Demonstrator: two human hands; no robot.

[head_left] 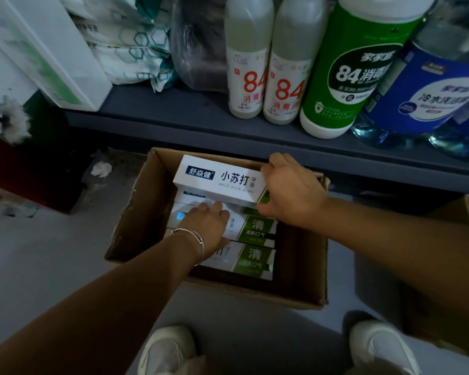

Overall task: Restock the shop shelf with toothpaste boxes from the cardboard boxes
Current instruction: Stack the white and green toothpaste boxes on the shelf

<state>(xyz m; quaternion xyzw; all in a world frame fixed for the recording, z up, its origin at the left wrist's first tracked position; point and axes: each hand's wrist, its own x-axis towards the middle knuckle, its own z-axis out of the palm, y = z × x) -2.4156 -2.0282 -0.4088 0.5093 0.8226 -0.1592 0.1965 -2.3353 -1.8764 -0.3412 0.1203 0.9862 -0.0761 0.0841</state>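
Head view: cardboard box (295, 266) on grey floor (38, 253) below shelf (201, 117).

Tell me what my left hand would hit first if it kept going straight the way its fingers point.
Probably the lifted toothpaste box held by your right hand. Your left hand rests on the boxes below, fingers aimed toward its underside, though depth is unclear.

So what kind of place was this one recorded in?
Most likely a small shop aisle: a dark shelf lined with disinfectant bottles, and an open cardboard box of toothpaste boxes on the floor.
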